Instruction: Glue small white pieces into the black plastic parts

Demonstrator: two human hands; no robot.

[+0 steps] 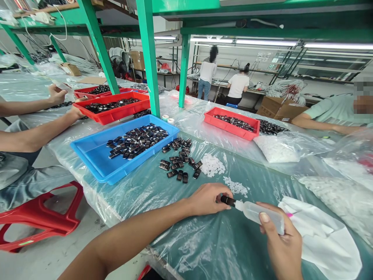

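- Left hand [208, 199]: fingers curled, thumb and forefinger pinched on a small black part [227, 200]. Part sticks out of the fingertips toward the right, just above the table film.
- Right hand [284, 245]: wrapped around a translucent squeeze bottle [262, 215], thumb lying along the top of the body, remaining fingers underneath and mostly hidden.
- Bottle lies nearly horizontal, nozzle pointing left. Nozzle tip meets the exposed end of the black part; whether it touches or enters cannot be told.
- So the part sits between the left fingertips and the bottle nozzle, at the near edge of the table [204, 241], which is covered in clear plastic sheet.
- Just beyond the hands: two small heaps of white pieces [212, 165], then a loose cluster of black parts [179, 158] on the film.
- Blue tray [93, 155] to the left of that cluster, holding more black parts.
- Red tray [231, 123] farther back; more red trays [116, 112] at left, where another person's hands [56, 93] rest.
- White cloth [323, 237] lies on the table just right of the right hand.
- Bags of white pieces [279, 147] at right, beside a seated co-worker's arm [317, 125].
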